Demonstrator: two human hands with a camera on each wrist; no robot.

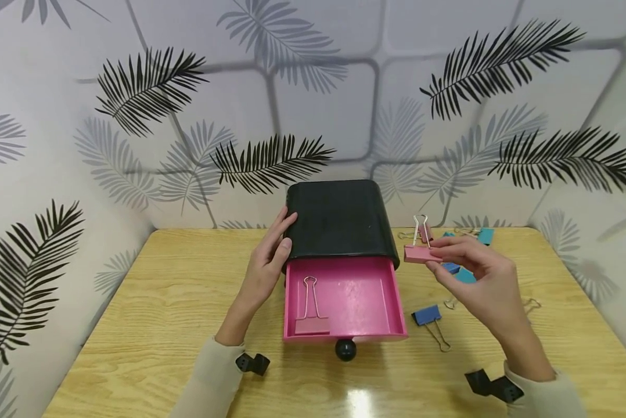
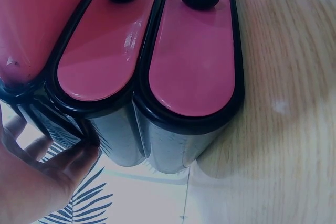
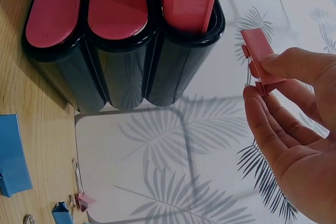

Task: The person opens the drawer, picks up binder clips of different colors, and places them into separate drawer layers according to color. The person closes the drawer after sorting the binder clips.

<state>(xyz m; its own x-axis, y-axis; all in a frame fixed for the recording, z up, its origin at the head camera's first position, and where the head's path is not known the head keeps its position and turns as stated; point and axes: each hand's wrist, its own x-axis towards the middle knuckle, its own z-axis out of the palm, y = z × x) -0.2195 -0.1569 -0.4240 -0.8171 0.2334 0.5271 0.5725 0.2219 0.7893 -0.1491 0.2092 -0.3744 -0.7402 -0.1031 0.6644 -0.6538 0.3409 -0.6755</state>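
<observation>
A black cabinet (image 1: 339, 217) with pink drawers stands on the table, its top drawer (image 1: 360, 296) pulled out. Inside that drawer, at the front left, lies a pink binder clip (image 1: 312, 325). My left hand (image 1: 266, 255) rests against the cabinet's left side, fingers fairly straight; the left wrist view shows its fingertips on the black wall (image 2: 68, 124). To the right of the cabinet, raised above the table, my right hand (image 1: 480, 276) pinches another pink binder clip (image 1: 418, 253) between thumb and fingers, wire handles upward. The lower two drawers (image 3: 118, 9) are closed.
Right of the cabinet, a blue binder clip (image 1: 427, 315) lies on the wooden table (image 1: 177, 302). Behind the right hand are several more clips, including a teal one (image 1: 485, 235) and a dark pink one (image 1: 425, 233). A leaf-patterned wall (image 1: 323, 116) rises behind the table.
</observation>
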